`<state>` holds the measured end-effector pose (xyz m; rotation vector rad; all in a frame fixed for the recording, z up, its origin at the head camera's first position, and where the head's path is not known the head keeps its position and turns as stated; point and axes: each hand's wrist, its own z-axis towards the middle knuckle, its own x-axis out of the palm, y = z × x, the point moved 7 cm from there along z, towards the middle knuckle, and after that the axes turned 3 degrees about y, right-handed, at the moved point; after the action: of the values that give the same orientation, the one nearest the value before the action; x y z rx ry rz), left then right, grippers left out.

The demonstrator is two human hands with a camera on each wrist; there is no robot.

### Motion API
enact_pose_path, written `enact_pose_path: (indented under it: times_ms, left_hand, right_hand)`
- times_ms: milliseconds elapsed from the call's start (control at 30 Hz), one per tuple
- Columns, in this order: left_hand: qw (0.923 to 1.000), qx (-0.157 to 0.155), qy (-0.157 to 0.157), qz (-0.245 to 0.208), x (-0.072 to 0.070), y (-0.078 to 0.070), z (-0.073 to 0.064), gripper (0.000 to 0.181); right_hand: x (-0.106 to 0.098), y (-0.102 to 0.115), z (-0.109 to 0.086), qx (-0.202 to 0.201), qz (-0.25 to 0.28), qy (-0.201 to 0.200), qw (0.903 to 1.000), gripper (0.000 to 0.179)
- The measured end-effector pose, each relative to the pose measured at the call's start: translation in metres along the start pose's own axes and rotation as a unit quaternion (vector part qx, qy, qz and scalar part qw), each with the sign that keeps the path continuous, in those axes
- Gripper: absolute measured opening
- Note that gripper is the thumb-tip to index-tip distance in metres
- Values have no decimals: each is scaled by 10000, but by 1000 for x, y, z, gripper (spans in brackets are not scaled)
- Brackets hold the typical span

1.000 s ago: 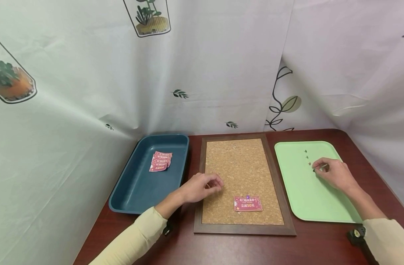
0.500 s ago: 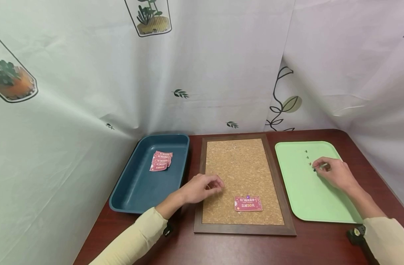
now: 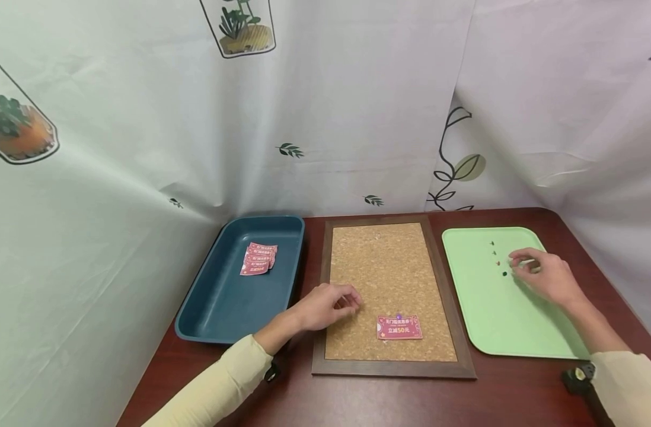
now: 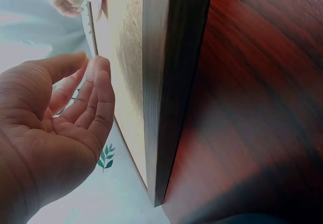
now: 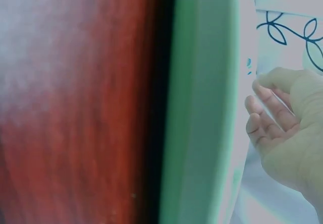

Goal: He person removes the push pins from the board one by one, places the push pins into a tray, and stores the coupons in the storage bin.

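Above the left side of a framed cork board hovers my left hand, its fingers loosely bent around nothing. A pink coupon lies near the board's front edge, with a purple push pin at its top. My right hand is over the light green tray, thumb and fingers apart, with nothing visible between them. Just left of its fingertips a dark push pin sits on the tray. Several small pins form a slanting row with it. In the right wrist view the right fingers look relaxed.
A deep blue tray stands left of the board, holding several overlapping pink coupons. Small clear bits show at the board's far end. The dark red table meets a printed curtain at the back and sides.
My right hand has let go of the dark pin and drawn slightly up and right from it. The pin now shows on the green tray. The left hand has barely moved.
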<state>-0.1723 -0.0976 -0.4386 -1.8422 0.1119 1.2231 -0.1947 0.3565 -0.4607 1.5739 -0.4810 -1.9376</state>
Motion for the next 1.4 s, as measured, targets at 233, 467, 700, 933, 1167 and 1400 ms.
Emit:
enact_pose_path:
  times_ms: [233,467,700,933,1167,1400]
  left_hand:
    - [9999,-109,-42,66,4,-1,0,20]
    - [9998,-120,-113,54,8,-1,2,27]
    - [9996,-78,-279,75,11,-6,5,34]
    - [9990,-94,-254,-362,17,-9,9,33]
    - [9983,-38,-299,-499,23,-11,12,31]
    - [9977,-21,-317,-594,28,-16,15,28]
  right_hand:
    - [-9,9,1,-58,270,-465,9985,33]
    - [-6,41,7,-371,605,-852,9938,38]
    - [13,84,10,-1081,465,-728,9904,54]
    - [44,123,7,-1464,490,-66,9880,56]
    - [74,150,-1,-1712,549,646,9816,52]
    - [97,169,-10,-1943,909,1204,9693,42]
